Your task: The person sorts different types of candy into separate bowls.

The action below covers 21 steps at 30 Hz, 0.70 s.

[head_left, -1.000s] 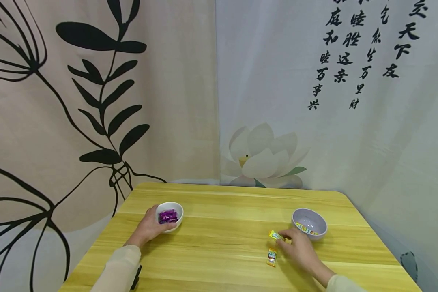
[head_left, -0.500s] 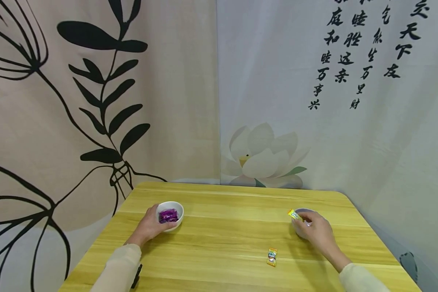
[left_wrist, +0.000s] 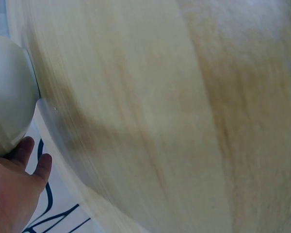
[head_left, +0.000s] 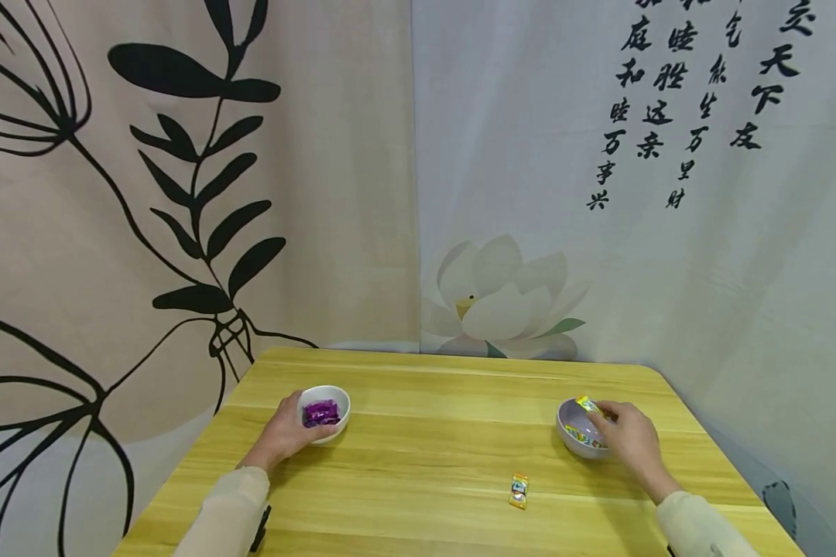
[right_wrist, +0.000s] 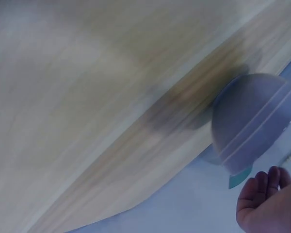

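Observation:
My left hand (head_left: 284, 435) grips a white bowl (head_left: 347, 420) from its left side, thumb along the near wall. Purple-wrapped candies (head_left: 320, 412) lie inside. In the left wrist view the bowl's pale outer wall (left_wrist: 9, 92) shows above the fingers. Over the right part of a lavender bowl (head_left: 573, 445), my right hand (head_left: 634, 441) pinches a yellow-wrapped candy (head_left: 587, 404) between thumb and fingers. More yellow candies (head_left: 582, 437) rest at the bottom of that bowl. The right wrist view shows the lavender bowl (right_wrist: 252, 116) from outside, fingers just below its rim.
One orange-yellow candy (head_left: 519, 491) lies on the wooden table (head_left: 425, 449), left of and nearer than the lavender bowl. A patterned cloth backdrop (head_left: 362, 193) hangs behind the table's far edge.
My right hand has carried the yellow candy from the table area left of the lavender bowl, rightward and up to over that bowl. The left hand and white bowl have stayed put.

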Each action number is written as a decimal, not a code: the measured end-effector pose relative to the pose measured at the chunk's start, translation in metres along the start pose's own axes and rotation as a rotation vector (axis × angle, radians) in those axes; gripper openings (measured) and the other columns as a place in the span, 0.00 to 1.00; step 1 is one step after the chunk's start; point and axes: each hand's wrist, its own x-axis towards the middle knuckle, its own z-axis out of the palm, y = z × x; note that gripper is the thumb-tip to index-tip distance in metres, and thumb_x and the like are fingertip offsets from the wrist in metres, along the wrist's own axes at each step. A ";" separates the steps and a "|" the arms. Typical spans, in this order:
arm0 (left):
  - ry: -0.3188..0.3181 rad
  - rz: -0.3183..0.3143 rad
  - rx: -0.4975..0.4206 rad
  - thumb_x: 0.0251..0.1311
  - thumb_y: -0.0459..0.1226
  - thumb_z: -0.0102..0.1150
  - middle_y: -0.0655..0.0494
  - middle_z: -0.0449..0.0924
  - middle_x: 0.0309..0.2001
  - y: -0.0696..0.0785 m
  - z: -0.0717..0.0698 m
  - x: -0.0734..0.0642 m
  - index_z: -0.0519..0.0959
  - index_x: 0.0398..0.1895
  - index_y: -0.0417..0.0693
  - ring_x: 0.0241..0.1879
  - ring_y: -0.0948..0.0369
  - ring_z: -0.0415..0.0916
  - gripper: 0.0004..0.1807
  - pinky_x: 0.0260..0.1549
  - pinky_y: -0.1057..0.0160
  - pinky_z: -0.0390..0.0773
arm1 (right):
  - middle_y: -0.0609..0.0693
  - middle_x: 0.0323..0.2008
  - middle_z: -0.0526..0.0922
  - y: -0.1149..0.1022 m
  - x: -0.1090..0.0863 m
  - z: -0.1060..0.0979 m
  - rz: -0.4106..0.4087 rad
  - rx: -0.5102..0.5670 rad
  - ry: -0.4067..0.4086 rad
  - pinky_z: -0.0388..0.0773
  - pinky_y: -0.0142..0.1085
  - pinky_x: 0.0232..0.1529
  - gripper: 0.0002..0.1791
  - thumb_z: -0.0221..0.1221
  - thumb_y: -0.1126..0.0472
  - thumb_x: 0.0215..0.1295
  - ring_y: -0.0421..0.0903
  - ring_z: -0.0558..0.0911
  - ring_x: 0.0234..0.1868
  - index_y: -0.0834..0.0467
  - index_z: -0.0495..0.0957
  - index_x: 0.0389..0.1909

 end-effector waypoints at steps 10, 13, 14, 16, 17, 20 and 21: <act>-0.002 -0.003 -0.008 0.44 0.63 0.73 0.33 0.58 0.68 -0.001 0.000 0.001 0.48 0.76 0.36 0.65 0.38 0.62 0.66 0.64 0.36 0.61 | 0.68 0.50 0.79 0.001 -0.001 0.000 0.004 0.041 -0.043 0.75 0.58 0.47 0.30 0.58 0.50 0.72 0.64 0.78 0.50 0.72 0.74 0.60; -0.002 0.001 -0.012 0.44 0.63 0.74 0.33 0.59 0.67 -0.002 0.001 0.002 0.49 0.75 0.36 0.64 0.38 0.63 0.65 0.63 0.36 0.62 | 0.68 0.50 0.79 -0.005 -0.003 0.002 0.005 0.059 -0.061 0.76 0.57 0.47 0.30 0.58 0.49 0.72 0.64 0.78 0.50 0.72 0.74 0.60; -0.002 0.002 -0.014 0.44 0.63 0.74 0.33 0.59 0.67 -0.002 0.001 0.002 0.49 0.75 0.36 0.64 0.38 0.63 0.65 0.63 0.36 0.62 | 0.68 0.50 0.79 -0.007 -0.004 0.002 0.007 0.066 -0.065 0.76 0.57 0.47 0.30 0.58 0.49 0.72 0.63 0.78 0.50 0.72 0.74 0.60; -0.001 0.000 -0.018 0.43 0.63 0.74 0.34 0.59 0.67 -0.002 0.001 0.002 0.50 0.75 0.36 0.64 0.38 0.63 0.66 0.63 0.36 0.62 | 0.67 0.51 0.78 -0.010 -0.006 0.003 0.007 0.080 -0.065 0.76 0.57 0.48 0.31 0.59 0.48 0.71 0.63 0.78 0.50 0.71 0.74 0.60; -0.001 0.001 -0.019 0.43 0.63 0.74 0.34 0.59 0.67 -0.002 0.001 0.002 0.50 0.75 0.36 0.64 0.38 0.63 0.66 0.63 0.36 0.62 | 0.67 0.51 0.79 -0.012 -0.007 0.004 0.006 0.085 -0.065 0.76 0.56 0.48 0.31 0.58 0.47 0.72 0.63 0.78 0.50 0.71 0.74 0.61; -0.002 -0.003 -0.024 0.43 0.64 0.74 0.34 0.59 0.67 -0.001 0.001 0.002 0.49 0.75 0.37 0.65 0.39 0.63 0.66 0.64 0.36 0.61 | 0.65 0.52 0.79 -0.017 -0.009 0.007 -0.002 0.101 -0.063 0.76 0.56 0.49 0.31 0.58 0.46 0.71 0.61 0.78 0.51 0.69 0.75 0.61; -0.001 -0.001 -0.023 0.43 0.64 0.74 0.34 0.59 0.67 -0.001 0.001 0.002 0.49 0.75 0.36 0.64 0.38 0.63 0.66 0.64 0.36 0.61 | 0.65 0.52 0.79 -0.019 -0.009 0.007 -0.005 0.105 -0.064 0.76 0.56 0.49 0.31 0.58 0.46 0.71 0.61 0.79 0.51 0.68 0.75 0.61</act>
